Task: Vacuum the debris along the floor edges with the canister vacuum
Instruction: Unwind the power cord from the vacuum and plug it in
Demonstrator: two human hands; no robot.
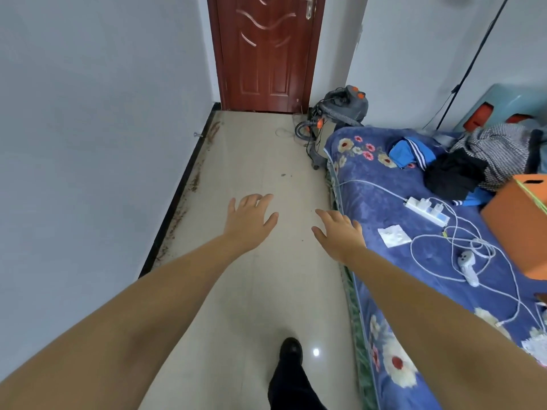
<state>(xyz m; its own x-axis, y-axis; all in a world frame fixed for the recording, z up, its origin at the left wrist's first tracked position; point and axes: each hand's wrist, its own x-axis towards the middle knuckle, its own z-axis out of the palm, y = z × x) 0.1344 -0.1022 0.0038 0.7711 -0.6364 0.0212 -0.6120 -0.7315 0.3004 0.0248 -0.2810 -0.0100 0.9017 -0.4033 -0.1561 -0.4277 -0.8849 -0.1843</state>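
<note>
While both my left hand (251, 218) and right hand (340, 232) hang empty with fingers spread, the canister vacuum (334, 113) sits in the far corner between the door (266, 51) and the bed (399, 202). I should fetch its hose first, then trace the debris (189, 187) along the left baseboard (177, 190) slowly.

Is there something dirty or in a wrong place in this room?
Yes. Brown debris lies in a line along the black baseboard at the left wall, with a few crumbs mid-floor. The canister vacuum stands unused beside the door. Both hands, left and right, hold nothing.
</note>
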